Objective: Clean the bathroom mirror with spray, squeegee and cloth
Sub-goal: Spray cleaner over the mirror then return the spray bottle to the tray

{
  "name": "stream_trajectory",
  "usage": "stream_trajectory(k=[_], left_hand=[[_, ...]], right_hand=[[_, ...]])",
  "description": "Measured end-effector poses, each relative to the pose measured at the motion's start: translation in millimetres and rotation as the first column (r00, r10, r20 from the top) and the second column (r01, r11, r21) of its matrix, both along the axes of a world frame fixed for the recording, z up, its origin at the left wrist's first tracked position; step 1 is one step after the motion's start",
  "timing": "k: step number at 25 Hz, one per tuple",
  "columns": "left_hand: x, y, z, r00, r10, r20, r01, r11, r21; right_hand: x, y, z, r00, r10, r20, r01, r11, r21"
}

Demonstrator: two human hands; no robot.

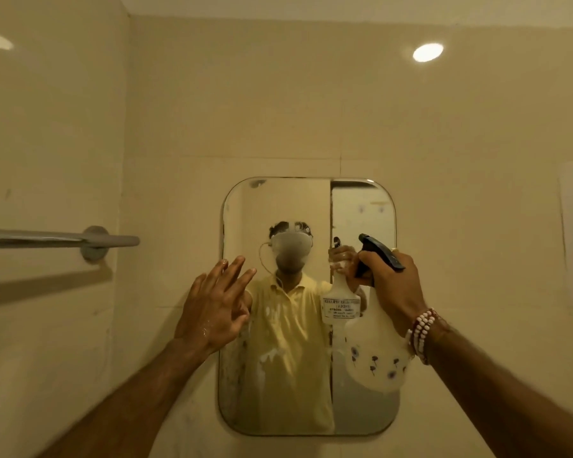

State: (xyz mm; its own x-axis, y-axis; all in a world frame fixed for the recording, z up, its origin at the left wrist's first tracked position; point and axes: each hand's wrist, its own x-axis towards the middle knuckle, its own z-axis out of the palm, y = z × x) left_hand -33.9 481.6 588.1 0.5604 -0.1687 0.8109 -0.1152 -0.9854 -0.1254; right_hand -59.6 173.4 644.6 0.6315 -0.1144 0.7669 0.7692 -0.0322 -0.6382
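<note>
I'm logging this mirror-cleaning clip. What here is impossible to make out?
Head view only:
- Spray bottle label: shows only mirrored and blurred, unreadable.
- Mirror left edge: partly hidden by left hand.
- Towel bar: cut off at the left edge.
- Squeegee and cloth: not in view.

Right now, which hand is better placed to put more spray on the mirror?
Right. The right hand already grips the spray bottle with its nozzle aimed at the mirror. The left hand is open, empty, fingers spread near the glass.
</note>
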Motion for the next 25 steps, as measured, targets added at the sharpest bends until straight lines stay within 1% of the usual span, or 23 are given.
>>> stream_trajectory(k=[3,6,8,12,14,17,20,21,25], left_hand=[[0.4,0.6,1.5,1.0,0.013,0.012,-0.013,1.0,0.023],[2.0,0.3,0.5,0.999,0.028,0.016,-0.029,0.999,0.039],[2.3,0.4,-0.2,0.999,0.039,0.016,-0.04,0.998,0.039],[-1.3,0.7,2.2,0.999,0.035,0.007,-0.036,0.999,0.022],[-2.6,0.3,3.4,0.999,0.034,0.003,-0.034,0.999,0.018],[-7.0,3.8,9.5,0.999,0.05,-0.018,-0.049,0.998,0.045],[-9.9,9.4,13.2,0.996,0.087,-0.027,-0.084,0.992,0.096],[-10.4,10.0,13.0,0.995,0.094,-0.025,-0.091,0.99,0.103],[-8.5,7.8,11.5,0.995,0.092,-0.033,-0.088,0.99,0.11]], right_hand=[[-6.5,-1.4,11.5,0.998,-0.063,0.002,0.063,0.998,0.007],[-6.1,-14.7,15.6,0.977,-0.209,-0.052,0.211,0.977,0.034],[-5.4,-22.0,14.7,0.959,-0.276,-0.071,0.278,0.96,0.033],[-10.4,-27.7,10.5,0.933,-0.348,-0.096,0.349,0.937,-0.005],[-11.9,-26.0,8.1,0.937,-0.33,-0.115,0.331,0.943,-0.007],[-16.7,-14.0,9.2,0.962,-0.252,-0.103,0.254,0.967,0.007],[-30.8,11.3,18.1,0.996,-0.085,-0.034,0.086,0.996,0.016],[-34.2,21.6,21.1,0.999,-0.048,-0.018,0.048,0.999,-0.002],[-39.6,55.9,33.1,1.0,0.003,0.0,-0.003,0.997,-0.075]])
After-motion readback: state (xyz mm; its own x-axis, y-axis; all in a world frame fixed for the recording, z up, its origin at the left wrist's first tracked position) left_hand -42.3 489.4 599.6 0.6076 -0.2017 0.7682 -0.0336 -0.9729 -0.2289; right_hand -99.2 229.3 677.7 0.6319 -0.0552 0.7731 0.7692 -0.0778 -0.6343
